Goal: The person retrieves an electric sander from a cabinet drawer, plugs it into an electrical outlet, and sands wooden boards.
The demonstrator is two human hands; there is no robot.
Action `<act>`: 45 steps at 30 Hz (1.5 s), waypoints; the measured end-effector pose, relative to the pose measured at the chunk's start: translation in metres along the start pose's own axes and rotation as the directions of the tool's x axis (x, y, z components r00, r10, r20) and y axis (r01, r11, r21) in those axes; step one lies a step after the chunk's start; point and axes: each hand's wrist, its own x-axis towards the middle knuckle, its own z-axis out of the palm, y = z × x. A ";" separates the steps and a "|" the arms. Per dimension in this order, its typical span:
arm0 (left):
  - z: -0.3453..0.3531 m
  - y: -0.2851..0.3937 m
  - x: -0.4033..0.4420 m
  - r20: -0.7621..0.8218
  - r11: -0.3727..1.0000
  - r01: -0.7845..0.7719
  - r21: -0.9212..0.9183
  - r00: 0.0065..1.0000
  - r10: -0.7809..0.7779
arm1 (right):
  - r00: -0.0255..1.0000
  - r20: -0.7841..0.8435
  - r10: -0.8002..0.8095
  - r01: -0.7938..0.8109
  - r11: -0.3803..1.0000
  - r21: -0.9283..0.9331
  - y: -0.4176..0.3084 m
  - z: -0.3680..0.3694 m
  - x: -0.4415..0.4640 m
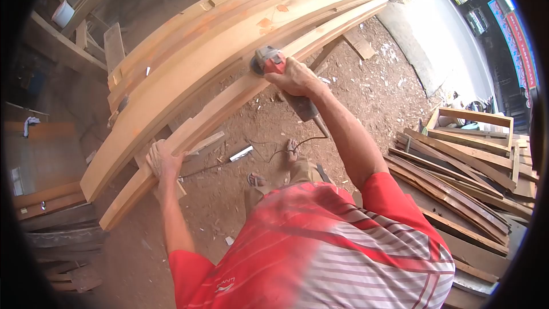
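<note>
My right hand (294,78) is closed around an angle grinder (273,60) with a red and grey head and a dark body. The grinder's disc rests at the top of the nearest curved wooden beam (220,103); whether it touches the wood is hard to make out. Further along that beam, toward its lower left end, my left hand (164,159) grips it with fingers over the upper side. A wider curved plank (171,87) lies just beyond, with more curved boards (211,14) behind it. A cord (309,138) hangs from the grinder's rear.
Wood scraps and shavings litter the dirt floor (366,88). Stacked timber (457,183) lies to the right. A wooden door panel (48,160) and more boards are at the left. A white container (63,14) sits at upper left. Dust hangs in the air.
</note>
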 end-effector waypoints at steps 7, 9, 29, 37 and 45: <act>-0.005 0.003 -0.003 0.035 0.998 0.015 0.059 0.999 -0.018 | 0.972 -0.196 0.129 -0.130 0.991 0.007 0.098 -0.113 0.058; -0.013 0.013 0.004 0.113 0.995 0.063 0.079 0.991 -0.072 | 0.972 -0.188 0.138 -0.135 0.990 0.028 0.128 -0.141 0.074; 0.043 0.391 0.173 0.482 0.960 -0.176 -0.218 0.836 0.263 | 0.906 -0.309 0.290 -0.026 0.766 0.643 0.287 -0.211 -0.048; 0.022 0.410 0.126 0.465 0.951 -0.182 -0.251 0.839 0.284 | 0.921 -0.331 0.204 0.029 0.813 0.582 0.273 -0.202 -0.052; -0.003 0.302 0.102 0.377 0.970 -0.190 -0.150 0.896 0.234 | 0.962 -0.270 0.045 0.028 0.965 0.262 0.230 -0.178 0.004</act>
